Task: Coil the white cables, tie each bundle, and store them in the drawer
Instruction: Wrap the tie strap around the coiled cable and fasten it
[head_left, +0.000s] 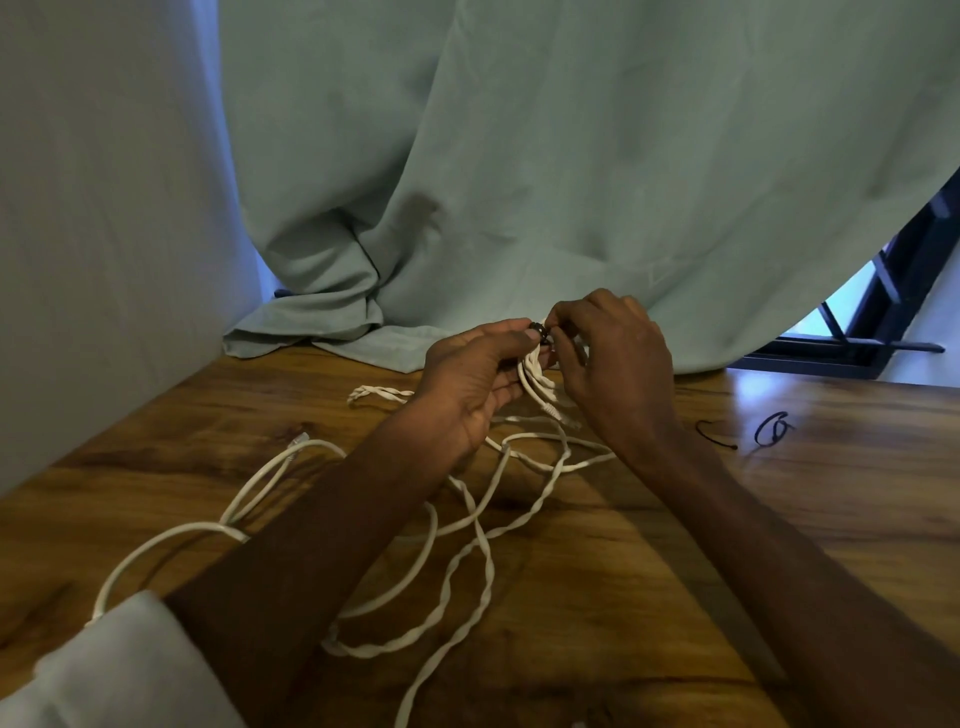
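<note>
Above table (779, 519) | both hands pinch black tie (538, 331) (on white bundle (535, 374)); cables trail

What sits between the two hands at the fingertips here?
In the head view, the left hand and right hand meet on a folded white cable bundle with a dark tie around its top.

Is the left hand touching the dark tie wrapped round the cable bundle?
Touching. The head view shows the left hand with its thumb tip pressed on the dark tie atop the cable bundle; no gap shows between them.
</note>
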